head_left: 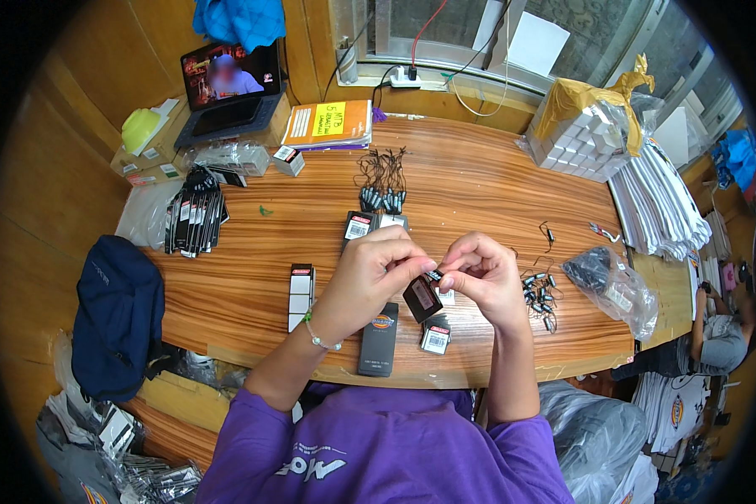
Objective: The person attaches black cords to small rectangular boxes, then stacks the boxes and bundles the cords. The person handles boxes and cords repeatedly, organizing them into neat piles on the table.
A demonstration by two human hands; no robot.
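Observation:
My left hand point(378, 273) and my right hand point(484, 281) meet over the front middle of the table, fingertips almost touching. Each is closed in a pinch on a small black string seal point(433, 275) between them. Just below the fingers a dark hang tag point(422, 301) hangs tilted; the string joining it is too small to follow. Under the hands lie a tall dark-grey tag point(379, 340) and a small pile of tags with a white label point(435, 338). To the left is a stack of tags with white stickers point(301, 296). Another labelled stack point(359, 225) sits beyond my left hand, partly covered.
Corded seals lie bundled point(384, 197) at the back and loose point(540, 296) at right. Around them are a clear bag point(615, 290), folded white garments point(659, 202), a box stack point(581, 139), dark tags point(195, 220), a tablet point(231, 76) and a navy bag point(113, 319). Another person point(725, 340) sits far right.

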